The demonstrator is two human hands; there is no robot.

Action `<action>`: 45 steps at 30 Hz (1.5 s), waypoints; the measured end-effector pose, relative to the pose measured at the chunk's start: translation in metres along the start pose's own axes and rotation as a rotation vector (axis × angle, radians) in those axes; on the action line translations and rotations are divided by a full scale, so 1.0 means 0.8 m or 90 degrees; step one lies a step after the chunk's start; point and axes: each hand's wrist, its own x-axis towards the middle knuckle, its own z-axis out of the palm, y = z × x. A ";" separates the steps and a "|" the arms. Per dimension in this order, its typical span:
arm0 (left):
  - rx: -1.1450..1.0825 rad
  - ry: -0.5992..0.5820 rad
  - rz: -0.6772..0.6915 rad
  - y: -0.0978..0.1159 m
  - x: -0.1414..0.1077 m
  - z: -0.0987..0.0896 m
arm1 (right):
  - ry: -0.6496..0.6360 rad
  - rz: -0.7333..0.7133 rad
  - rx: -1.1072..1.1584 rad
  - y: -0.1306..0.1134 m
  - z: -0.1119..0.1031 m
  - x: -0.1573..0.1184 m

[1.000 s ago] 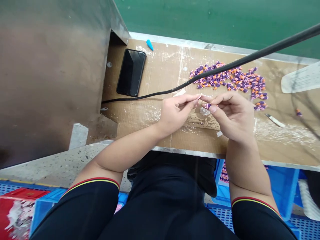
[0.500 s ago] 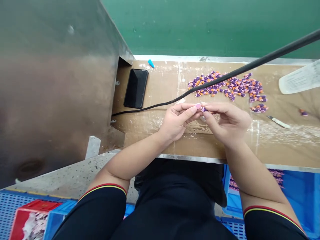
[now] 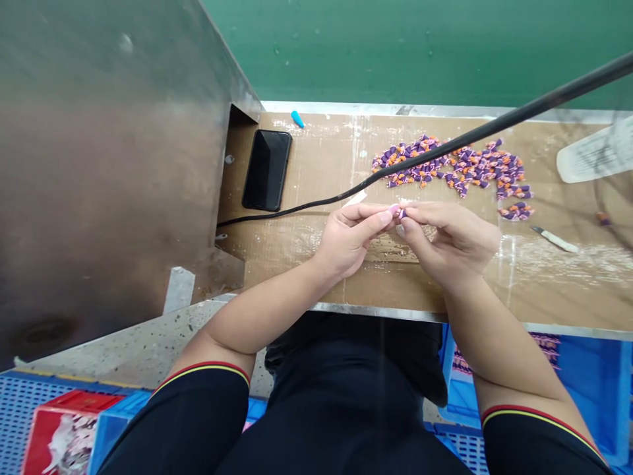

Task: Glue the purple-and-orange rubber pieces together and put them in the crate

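Two-handed pinch grip observed

Left hand (image 3: 347,239) was closed, thumb to forefinger, on a small pink piece (image 3: 394,209); right hand (image 3: 451,239) was likewise closed on a purple piece (image 3: 402,214) just beside it. Both were over the cardboard (image 3: 390,287), near the purple-and-orange pile (image 3: 479,173).

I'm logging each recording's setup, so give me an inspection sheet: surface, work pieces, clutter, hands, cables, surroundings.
Surface: brown cardboard, shiny streaks.
Work pieces: small purple piece in hand; purple-and-orange pile beyond.
Clutter: phone, blue cap-like item, knife-like tool, white item.
Hands: right hand pinches the small purple piece; left hand is close against it, its own grip unclear.
Cables: black cable crosses the view over part of the pile.
Surroundings: metal housing at left, green panel beyond, blue crate below.
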 end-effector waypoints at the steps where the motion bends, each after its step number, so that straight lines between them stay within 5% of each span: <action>1: -0.002 -0.005 0.009 -0.001 0.000 0.000 | 0.001 -0.006 0.008 0.000 0.000 0.000; 13: 0.089 -0.035 0.157 -0.010 0.001 -0.007 | 0.049 -0.160 -0.003 0.004 0.005 0.003; 23: 0.246 -0.071 0.349 -0.004 -0.008 -0.009 | 0.075 -0.182 -0.043 0.003 0.009 -0.005; 45: 0.248 -0.058 0.334 -0.006 -0.015 -0.007 | 0.067 -0.185 -0.052 0.002 0.008 -0.004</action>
